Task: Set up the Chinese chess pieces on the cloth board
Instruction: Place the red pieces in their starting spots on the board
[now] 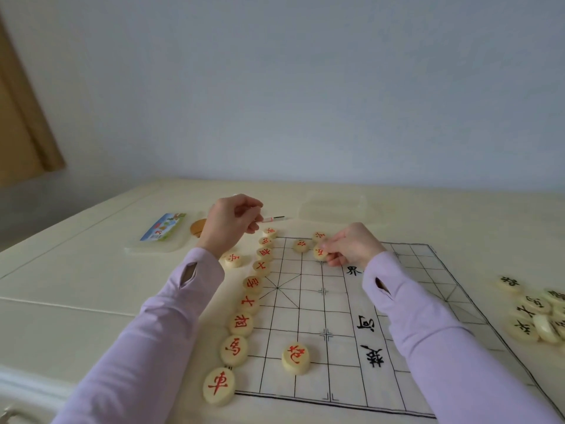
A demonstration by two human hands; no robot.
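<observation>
- The cloth board [336, 377] lies flat on the desk [91, 270], under and between the two hands.
- The right hand [351, 246] is at the board's far edge, where its fingertips pinch a red piece [319, 254] that sits on the cloth.
- Two more red discs [301, 245] lie just left of and just beyond that hand.
- A column of red pieces [241, 324] runs along the board's edge from below the left hand [229, 223] back toward the person.
- A lone red cannon piece [295, 358] sits on the grid between the forearms.
- The left hand is raised above the far end of the column with its fingers curled inward. Whether it holds anything cannot be told.
- Both arms reach forward in lilac sleeves [159, 332], and the right forearm crosses over the board's river lettering.
- A heap of black pieces [535, 313] lies off the cloth, well to the right of the right hand.
- Beyond the left hand lie a pen [273, 218] and a labelled lid [162, 232]. A clear box [333, 208] sits beyond the right hand.
</observation>
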